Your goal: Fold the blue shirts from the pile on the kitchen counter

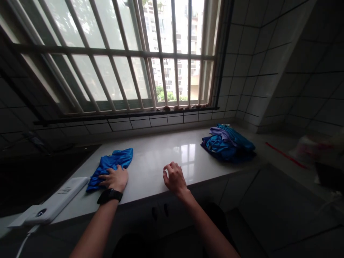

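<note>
Pale stone table [153,161] under a barred window [107,51]. My left hand [114,179] lies open on a blue cloth [109,170]; my right hand [174,178], loosely curled, holds nothing.

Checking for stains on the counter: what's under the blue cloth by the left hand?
The crumpled blue cloth lies on the pale countertop, with the left hand on top of it. The surface beneath the cloth is covered and cannot be seen.
</note>
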### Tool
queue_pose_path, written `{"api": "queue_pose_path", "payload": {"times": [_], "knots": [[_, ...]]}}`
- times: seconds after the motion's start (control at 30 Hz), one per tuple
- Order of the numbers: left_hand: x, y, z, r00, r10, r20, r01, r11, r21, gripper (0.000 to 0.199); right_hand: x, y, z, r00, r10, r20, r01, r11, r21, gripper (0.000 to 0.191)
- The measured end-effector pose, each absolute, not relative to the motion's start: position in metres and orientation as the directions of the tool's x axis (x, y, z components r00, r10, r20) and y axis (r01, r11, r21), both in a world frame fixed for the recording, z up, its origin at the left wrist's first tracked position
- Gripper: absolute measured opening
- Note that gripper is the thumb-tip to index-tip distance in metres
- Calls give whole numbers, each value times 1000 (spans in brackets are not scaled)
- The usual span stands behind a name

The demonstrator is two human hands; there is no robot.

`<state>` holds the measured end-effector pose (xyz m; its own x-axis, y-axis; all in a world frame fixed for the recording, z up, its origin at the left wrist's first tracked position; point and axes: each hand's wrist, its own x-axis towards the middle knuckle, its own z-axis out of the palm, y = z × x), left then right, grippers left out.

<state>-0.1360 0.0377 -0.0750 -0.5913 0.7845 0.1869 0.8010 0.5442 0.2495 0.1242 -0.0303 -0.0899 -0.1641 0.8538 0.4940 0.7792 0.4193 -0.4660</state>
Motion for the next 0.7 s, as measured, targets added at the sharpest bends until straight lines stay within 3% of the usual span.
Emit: {"api": "queue_pose_path", "payload": {"times": [0.1, 0.17, 0.3, 0.4, 0.47, 0.7], "knots": [[-135, 43, -66, -603, 779, 174, 796, 570, 204, 50, 121, -28, -91, -163, 873, 460, 789, 395, -470, 16], [-127, 36, -60, -553, 796, 245, 832, 542, 118, 47, 119, -29, -90, -167, 881, 443, 798, 384, -464, 17], [-84, 8, -57, -162, 871, 463, 975, 215, -63, 49, 118, -28, -87, -177, 887, 428, 800, 382, -462, 20], [-48, -10, -64, 70, 927, 369, 997, -73, -6, 41, 120, -25, -86, -130, 903, 408, 795, 341, -501, 22], [-34, -16, -71, 151, 937, 315, 983, -177, 54, 37, 121, -24, -85, -93, 917, 387, 794, 303, -527, 23], [-33, -19, -85, 119, 916, 383, 969, -191, 156, 34, 121, -21, -85, -102, 923, 372, 803, 297, -516, 25]]}}
